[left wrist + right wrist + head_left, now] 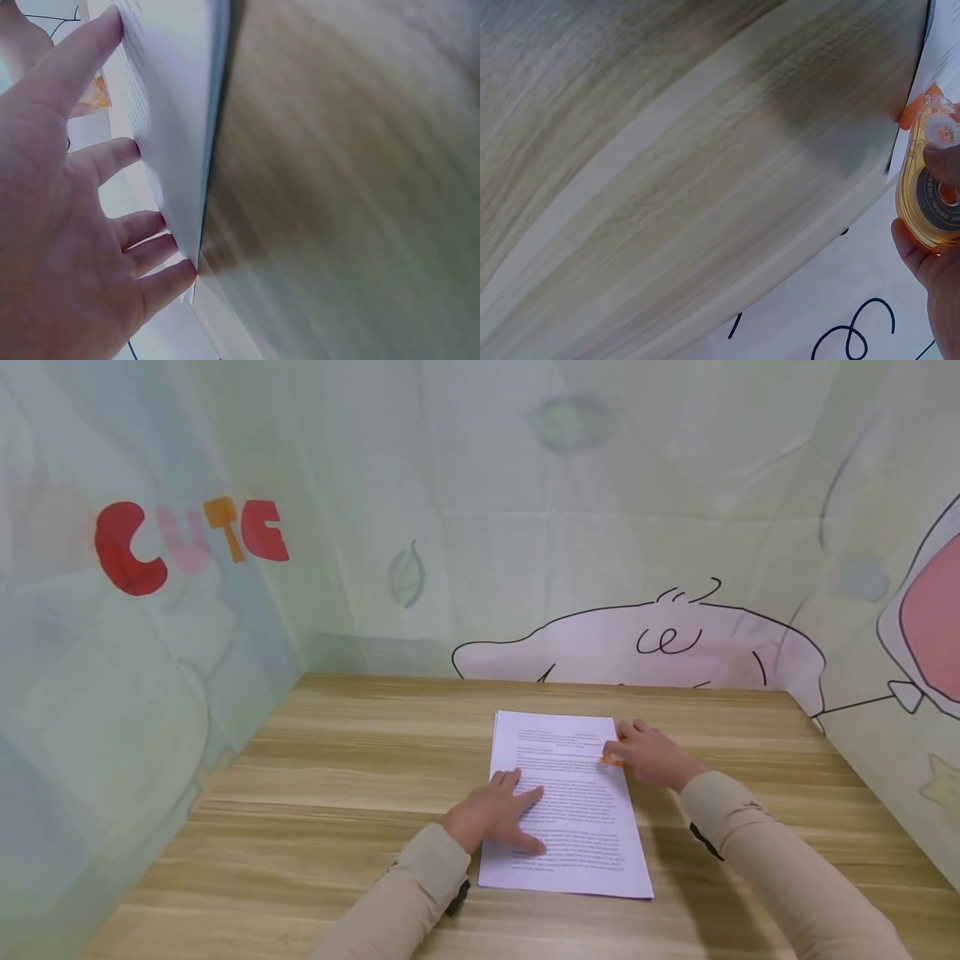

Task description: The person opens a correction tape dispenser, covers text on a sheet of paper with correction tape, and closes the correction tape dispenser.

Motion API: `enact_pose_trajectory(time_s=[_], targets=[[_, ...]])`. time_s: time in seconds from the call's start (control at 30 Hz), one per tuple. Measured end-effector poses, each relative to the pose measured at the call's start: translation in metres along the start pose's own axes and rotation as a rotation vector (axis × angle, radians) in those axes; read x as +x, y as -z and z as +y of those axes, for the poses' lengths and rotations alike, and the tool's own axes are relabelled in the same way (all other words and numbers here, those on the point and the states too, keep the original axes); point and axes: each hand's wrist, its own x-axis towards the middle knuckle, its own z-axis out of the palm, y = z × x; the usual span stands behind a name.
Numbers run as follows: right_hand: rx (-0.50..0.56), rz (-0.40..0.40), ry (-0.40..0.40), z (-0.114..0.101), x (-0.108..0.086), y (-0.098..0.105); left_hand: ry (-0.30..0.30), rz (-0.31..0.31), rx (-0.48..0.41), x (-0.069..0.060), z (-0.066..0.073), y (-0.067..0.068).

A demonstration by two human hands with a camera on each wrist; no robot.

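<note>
A stack of printed paper (573, 827) lies on the wooden table, seen edge-on in the left wrist view. My left hand (504, 817) rests on the left part of the top sheet with its fingers spread, fingertips touching the page. At the sheet's upper right edge, my right hand (651, 755) grips a correction tape dispenser (926, 191) with a translucent orange body and a dark round reel. Its orange tip is at the paper's edge; whether it touches the print is hard to tell.
The wood-grain table (360, 760) extends around the paper on all sides. Fabric walls with cartoon drawings (600, 643) stand behind the table and at both sides. Coloured letters (131, 550) are on the left wall.
</note>
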Motion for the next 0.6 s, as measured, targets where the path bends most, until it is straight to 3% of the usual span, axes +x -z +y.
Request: enact_pose_trajectory(time_s=[0.13, 0.43, 0.5, 0.6], targets=[[0.001, 0.020, 0.009, 0.0029, -0.0026, -0.0014, -0.003, 0.003, 0.014, 0.0005, 0.0004, -0.0003], [0.013, -0.034, -0.033, 0.0045, -0.0067, 0.0011, -0.005, 0.004, 0.014, 0.0016, 0.0009, -0.0009], [0.046, -0.026, -0.042, 0.0047, -0.0065, 0.0006, -0.009, 0.009, 0.014, 0.0021, -0.0001, -0.0011], [0.159, -0.023, -0.117, 0.0054, -0.0074, -0.0008, -0.022, 0.026, 0.029, 0.0032, -0.0018, -0.0018]])
